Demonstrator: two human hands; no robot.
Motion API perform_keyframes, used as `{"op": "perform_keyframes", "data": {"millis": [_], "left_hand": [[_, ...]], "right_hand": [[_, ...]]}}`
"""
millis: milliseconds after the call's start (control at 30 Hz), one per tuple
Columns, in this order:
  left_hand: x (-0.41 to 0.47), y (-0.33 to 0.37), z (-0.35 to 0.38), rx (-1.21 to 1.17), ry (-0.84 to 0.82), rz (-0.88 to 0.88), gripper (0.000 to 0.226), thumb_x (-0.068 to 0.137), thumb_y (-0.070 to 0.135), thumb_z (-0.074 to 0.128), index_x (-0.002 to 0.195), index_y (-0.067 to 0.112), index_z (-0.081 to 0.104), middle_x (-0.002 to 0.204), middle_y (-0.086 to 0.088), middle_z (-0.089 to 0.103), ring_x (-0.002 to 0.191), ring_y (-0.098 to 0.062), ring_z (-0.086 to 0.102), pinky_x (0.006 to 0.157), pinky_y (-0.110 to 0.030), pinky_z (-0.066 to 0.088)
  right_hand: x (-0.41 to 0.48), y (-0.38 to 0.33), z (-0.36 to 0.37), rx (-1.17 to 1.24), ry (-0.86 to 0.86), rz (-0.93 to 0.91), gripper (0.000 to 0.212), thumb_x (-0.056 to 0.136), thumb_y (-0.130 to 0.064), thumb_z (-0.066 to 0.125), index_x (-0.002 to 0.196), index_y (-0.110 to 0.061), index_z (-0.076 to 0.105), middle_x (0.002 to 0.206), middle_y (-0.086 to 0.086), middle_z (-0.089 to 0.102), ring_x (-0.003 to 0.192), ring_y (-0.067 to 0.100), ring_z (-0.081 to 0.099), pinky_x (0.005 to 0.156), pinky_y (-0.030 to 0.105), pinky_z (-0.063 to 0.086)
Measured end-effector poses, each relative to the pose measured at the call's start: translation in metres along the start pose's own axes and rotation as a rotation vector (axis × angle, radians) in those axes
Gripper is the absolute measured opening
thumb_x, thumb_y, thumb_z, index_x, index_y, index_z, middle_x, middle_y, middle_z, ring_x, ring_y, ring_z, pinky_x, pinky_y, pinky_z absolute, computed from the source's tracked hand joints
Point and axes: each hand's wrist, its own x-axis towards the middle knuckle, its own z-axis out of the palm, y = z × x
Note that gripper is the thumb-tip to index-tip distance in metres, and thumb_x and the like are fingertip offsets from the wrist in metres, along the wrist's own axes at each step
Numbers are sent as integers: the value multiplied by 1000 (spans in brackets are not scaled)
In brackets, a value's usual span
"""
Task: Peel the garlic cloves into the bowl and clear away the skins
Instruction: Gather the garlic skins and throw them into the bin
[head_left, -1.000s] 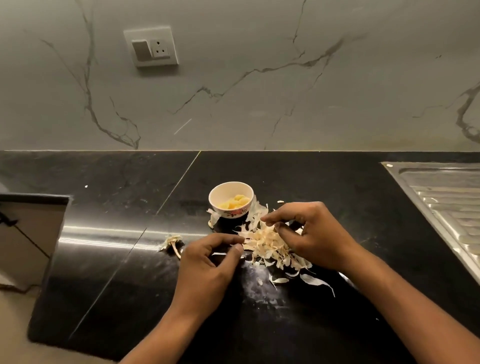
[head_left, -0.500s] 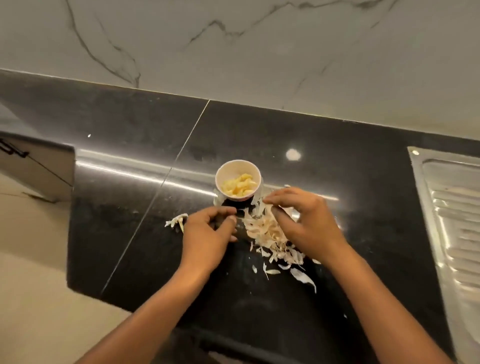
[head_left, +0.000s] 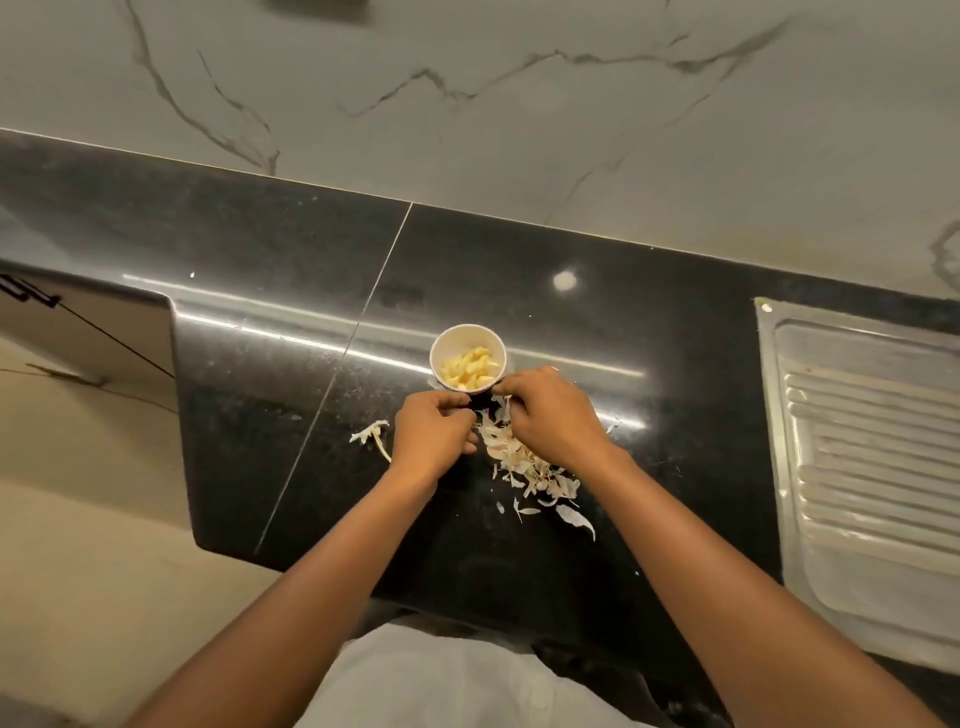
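Both hands meet at the centre of the frame, just below the bowl (head_left: 451, 340), which stands on the dark bench (head_left: 649, 441) with yellow peeled cloves (head_left: 470, 368) lying in it. The left hand (head_left: 432, 435) and right hand (head_left: 555, 415) face each other, knuckles up, and their fingertips nearly touch in the small gap under the bowl's lower rim. The left fingers (head_left: 461, 415) are curled in towards the thumb and the right fingers (head_left: 511, 387) are bent down. Whether either hand pinches a clove or a skin is hidden by the hands themselves, so I cannot tell.

What matters for the coming move is how close the bowl is. It sits directly above the fingertips in the frame, almost touching the right forefinger, so a peeled clove would need only a short lift up and over the rim.

The skins (head_left: 524, 457) lie the other way. The heap starts at the fingertips and runs down and to the right, partly under the right hand, thinning into loose flakes at lower right. Its long axis is that diagonal. The right hand is the nearer one and is probably better placed to gather the heap, while the left sits along its left edge. A separate scrap (head_left: 371, 434) lies just left of the left hand, apart from the heap. A steel drainer (head_left: 862, 441) fills the right edge of the frame, well apart from the hands.
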Motion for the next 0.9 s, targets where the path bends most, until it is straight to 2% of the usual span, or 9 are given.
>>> {"op": "perform_keyframes", "data": {"millis": [133, 267, 333, 400, 533, 667, 733, 800, 900], "left_hand": [[14, 12, -6, 33, -14, 12, 25, 92, -1, 61, 113, 9, 71, 80, -9, 79, 51, -15, 68, 48, -27, 52], [28, 25, -20, 89, 29, 32, 26, 91, 0, 62, 112, 13, 70, 81, -7, 78, 47, -12, 62, 42, -25, 45], [35, 24, -30, 179, 77, 73, 24, 91, 3, 64, 109, 13, 75, 81, -4, 77, 58, -14, 68, 51, -29, 55], [39, 21, -41, 270, 122, 134, 23, 91, 9, 65, 106, 17, 80, 81, 1, 76, 72, -15, 72, 71, -36, 63], [31, 7, -58, 442, 182, 193, 24, 94, 21, 65, 115, 24, 77, 95, 7, 72, 81, -9, 68, 80, -37, 59], [10, -18, -63, 584, 232, 271, 32, 95, 30, 68, 127, 31, 70, 118, 7, 54, 115, -16, 52, 91, -38, 53], [0, -28, -60, 614, 247, 247, 41, 93, 33, 71, 134, 32, 66, 125, 6, 47, 124, -18, 42, 100, -43, 51], [-6, -32, -57, 606, 239, 174, 51, 92, 34, 72, 142, 31, 60, 133, 4, 43, 129, -21, 38, 104, -45, 50], [-6, -35, -54, 595, 185, 100, 60, 92, 30, 74, 149, 28, 53, 143, 0, 41, 134, -24, 39, 107, -43, 47]], "right_hand": [[15, -3, -1, -37, -1, -20, 46, 95, -10, 53, 132, -28, 73, 126, -9, 73, 118, 20, 59, 85, 42, 54], [36, -7, -7, -45, 8, -44, 46, 91, -6, 52, 124, -27, 75, 124, -6, 72, 119, 22, 57, 87, 50, 56], [49, -8, -10, -70, -8, -41, 43, 93, -5, 53, 124, -25, 76, 131, -4, 70, 124, 24, 55, 91, 52, 57], [56, -5, -8, -95, -39, -29, 35, 99, -10, 53, 125, -21, 75, 135, -1, 67, 128, 26, 53, 94, 50, 56], [50, 5, 5, -121, -130, -23, 36, 104, -14, 50, 136, -18, 65, 141, 1, 58, 133, 25, 49, 106, 49, 51], [17, 8, 11, -156, -178, -104, 50, 103, -14, 49, 152, -19, 54, 157, -1, 48, 144, 24, 42, 113, 48, 47], [-2, 7, 13, -172, -216, -144, 53, 102, -12, 49, 155, -21, 52, 160, -3, 46, 148, 22, 40, 114, 48, 47], [-19, 7, 12, -204, -225, -210, 53, 100, -12, 51, 152, -23, 56, 155, -4, 53, 144, 21, 46, 112, 46, 48], [-30, 6, 7, -233, -155, -276, 47, 98, -15, 54, 142, -25, 65, 133, -6, 71, 123, 21, 62, 98, 42, 55]]}}
